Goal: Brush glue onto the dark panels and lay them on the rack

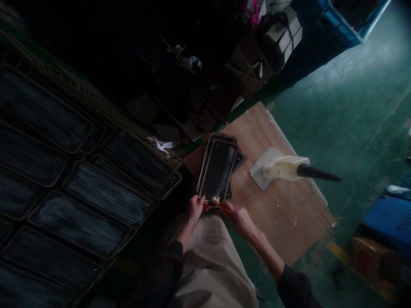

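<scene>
My left hand (195,208) pinches the near left corner of a black rectangular board (216,169) with rounded corners and a pale rim. Fresh white streaks run down the board's right side. In my right hand (239,218) is a small brush with an orange handle (225,208); its whitish tip rests at the board's near edge. More dark boards (239,160) lie fanned underneath. Right of this stack, a cream plastic container (282,167) with a long black tapered end (317,172) sits on a pale square sheet (260,173).
The stack rests on a wooden tabletop (279,222). Rows of similar streaked boards (109,192) spread along the left. Cartons (285,36) and a blue bin (340,34) stand at the back. On the green floor to the right are a blue box (388,220) and a cardboard box (369,256).
</scene>
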`<move>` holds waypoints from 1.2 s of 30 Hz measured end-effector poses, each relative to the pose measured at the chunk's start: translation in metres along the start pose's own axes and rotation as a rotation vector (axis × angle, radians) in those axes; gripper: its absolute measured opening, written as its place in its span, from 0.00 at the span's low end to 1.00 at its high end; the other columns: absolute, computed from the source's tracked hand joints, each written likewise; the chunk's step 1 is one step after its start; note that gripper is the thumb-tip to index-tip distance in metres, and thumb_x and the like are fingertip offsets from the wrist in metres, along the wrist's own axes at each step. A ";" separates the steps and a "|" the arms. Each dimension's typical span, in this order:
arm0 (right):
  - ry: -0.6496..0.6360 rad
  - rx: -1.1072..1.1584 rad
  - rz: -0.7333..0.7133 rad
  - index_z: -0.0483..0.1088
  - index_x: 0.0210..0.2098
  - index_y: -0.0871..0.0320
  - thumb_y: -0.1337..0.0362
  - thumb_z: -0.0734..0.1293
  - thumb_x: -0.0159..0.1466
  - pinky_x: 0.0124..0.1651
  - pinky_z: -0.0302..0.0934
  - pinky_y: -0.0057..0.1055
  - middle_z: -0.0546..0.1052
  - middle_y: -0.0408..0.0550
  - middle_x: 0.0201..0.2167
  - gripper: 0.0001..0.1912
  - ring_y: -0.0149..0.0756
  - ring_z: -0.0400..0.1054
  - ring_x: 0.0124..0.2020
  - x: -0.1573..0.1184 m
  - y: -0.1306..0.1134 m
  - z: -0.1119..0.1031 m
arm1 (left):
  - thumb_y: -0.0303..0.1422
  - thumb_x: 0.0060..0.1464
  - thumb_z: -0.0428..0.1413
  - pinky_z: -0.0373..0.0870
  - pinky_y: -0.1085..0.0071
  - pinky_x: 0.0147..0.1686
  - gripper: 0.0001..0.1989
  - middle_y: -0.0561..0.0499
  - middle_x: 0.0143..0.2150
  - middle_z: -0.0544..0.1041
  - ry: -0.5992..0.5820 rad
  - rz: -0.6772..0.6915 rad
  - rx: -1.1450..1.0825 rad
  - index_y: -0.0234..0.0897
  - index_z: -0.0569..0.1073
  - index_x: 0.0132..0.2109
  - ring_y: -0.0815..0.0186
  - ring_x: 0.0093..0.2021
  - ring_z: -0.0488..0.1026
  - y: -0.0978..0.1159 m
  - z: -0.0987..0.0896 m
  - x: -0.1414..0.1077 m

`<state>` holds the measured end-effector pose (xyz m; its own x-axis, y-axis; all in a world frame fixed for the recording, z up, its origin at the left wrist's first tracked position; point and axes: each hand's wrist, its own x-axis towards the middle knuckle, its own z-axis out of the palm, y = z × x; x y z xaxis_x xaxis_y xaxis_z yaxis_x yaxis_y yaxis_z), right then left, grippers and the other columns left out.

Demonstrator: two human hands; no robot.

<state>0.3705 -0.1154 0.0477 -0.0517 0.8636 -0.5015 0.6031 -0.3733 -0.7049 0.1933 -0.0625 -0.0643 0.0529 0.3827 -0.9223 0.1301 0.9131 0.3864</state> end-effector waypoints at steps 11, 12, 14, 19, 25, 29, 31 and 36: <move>0.488 -0.080 -0.158 0.67 0.52 0.55 0.63 0.58 0.71 0.41 0.66 0.32 0.78 0.48 0.38 0.13 0.37 0.75 0.38 0.114 0.037 -0.088 | 0.35 0.54 0.57 0.68 0.78 0.15 0.12 0.54 0.19 0.73 -0.032 0.093 0.233 0.36 0.64 0.28 0.68 0.17 0.74 0.006 -0.004 0.002; 0.509 -0.114 -0.182 0.67 0.52 0.56 0.63 0.58 0.71 0.42 0.66 0.32 0.78 0.49 0.40 0.14 0.38 0.74 0.39 0.118 0.034 -0.089 | 0.35 0.54 0.58 0.68 0.78 0.15 0.12 0.54 0.19 0.74 -0.032 0.087 0.227 0.36 0.64 0.28 0.68 0.17 0.74 0.007 -0.004 0.001; 0.503 -0.193 -0.206 0.68 0.52 0.56 0.64 0.57 0.71 0.41 0.65 0.32 0.78 0.51 0.42 0.14 0.39 0.73 0.39 0.123 0.030 -0.085 | 0.35 0.54 0.58 0.68 0.78 0.15 0.12 0.53 0.20 0.74 -0.030 0.074 0.212 0.36 0.64 0.28 0.68 0.18 0.75 0.006 -0.004 0.002; 0.310 -0.344 -0.218 0.67 0.52 0.59 0.68 0.57 0.70 0.37 0.62 0.31 0.77 0.53 0.38 0.14 0.39 0.71 0.34 0.107 0.031 -0.046 | 0.36 0.54 0.58 0.68 0.78 0.14 0.13 0.54 0.19 0.74 -0.018 0.055 0.167 0.37 0.62 0.27 0.67 0.16 0.74 -0.001 -0.005 0.008; 0.076 -0.266 -0.186 0.67 0.51 0.58 0.67 0.57 0.71 0.34 0.59 0.28 0.76 0.49 0.33 0.12 0.35 0.69 0.30 0.036 0.018 0.003 | 0.40 0.50 0.61 0.70 0.77 0.16 0.16 0.52 0.20 0.75 -0.066 0.047 0.052 0.36 0.63 0.29 0.66 0.18 0.75 -0.001 -0.008 0.006; -0.007 -0.044 -0.075 0.68 0.49 0.56 0.62 0.58 0.71 0.33 0.61 0.27 0.77 0.48 0.33 0.11 0.35 0.72 0.31 0.015 0.008 0.002 | 0.40 0.50 0.61 0.70 0.77 0.15 0.17 0.53 0.20 0.74 -0.070 0.019 0.032 0.36 0.62 0.28 0.67 0.18 0.75 0.004 -0.008 0.003; -0.003 0.144 -0.012 0.68 0.49 0.56 0.59 0.58 0.71 0.34 0.64 0.27 0.77 0.47 0.32 0.12 0.35 0.73 0.31 0.022 0.007 -0.006 | 0.40 0.50 0.61 0.71 0.77 0.17 0.17 0.52 0.21 0.75 -0.088 0.022 0.030 0.36 0.62 0.28 0.67 0.19 0.76 0.005 -0.008 0.003; -0.069 0.513 0.084 0.69 0.43 0.58 0.51 0.58 0.70 0.30 0.69 0.28 0.77 0.45 0.25 0.17 0.36 0.74 0.26 0.072 0.018 -0.025 | 0.38 0.55 0.57 0.69 0.78 0.16 0.13 0.53 0.21 0.74 -0.115 0.074 0.142 0.36 0.64 0.29 0.69 0.18 0.74 0.008 -0.008 0.002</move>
<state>0.3976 -0.0516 0.0111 -0.0824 0.8057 -0.5865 0.1413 -0.5731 -0.8072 0.1863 -0.0537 -0.0630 0.1796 0.4219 -0.8887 0.2592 0.8512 0.4565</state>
